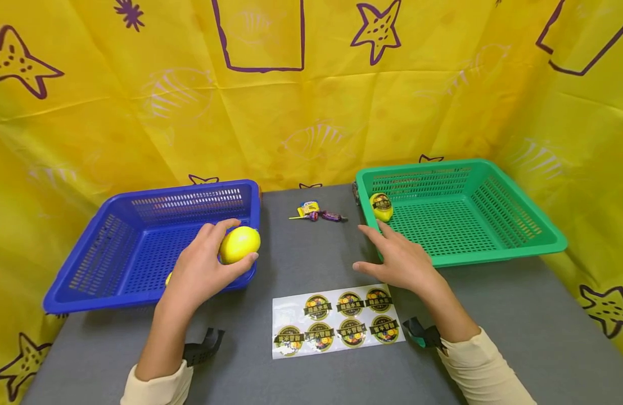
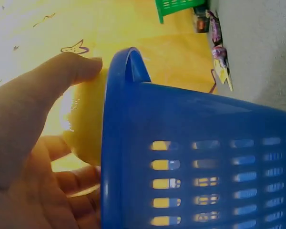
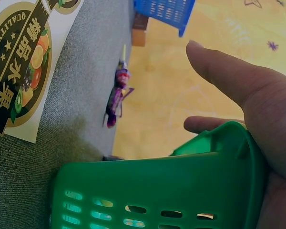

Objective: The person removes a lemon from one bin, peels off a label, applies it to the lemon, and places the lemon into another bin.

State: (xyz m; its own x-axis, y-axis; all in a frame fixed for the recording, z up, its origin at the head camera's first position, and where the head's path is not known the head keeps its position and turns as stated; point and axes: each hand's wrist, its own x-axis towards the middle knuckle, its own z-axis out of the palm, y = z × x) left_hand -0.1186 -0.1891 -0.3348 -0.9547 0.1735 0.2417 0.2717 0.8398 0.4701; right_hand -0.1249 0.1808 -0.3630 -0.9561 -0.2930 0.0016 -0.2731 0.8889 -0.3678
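Over the right end of the blue basket (image 1: 109, 304), my left hand (image 1: 200, 264) holds a plain yellow lemon (image 1: 240, 244) between thumb and fingers. In the left wrist view the lemon (image 2: 86, 121) appears just past the basket's rim, which hides part of it. A bit of another yellow thing (image 1: 168, 278) shows inside that basket, mostly behind my wrist. My right hand (image 1: 402, 261) holds nothing; its fingers are spread at the near left corner of the green basket (image 1: 493, 257). Inside the green basket, against its left wall, lies a lemon with a round black-and-gold sticker (image 1: 382, 207).
Between my forearms lies a white sheet of round fruit stickers (image 1: 337, 323), with a bare spot at its upper left. Behind it, wrapped candies (image 1: 332, 216) and a lollipop (image 1: 313, 215) lie on the grey table. A yellow patterned cloth (image 1: 311, 112) hangs behind the baskets.
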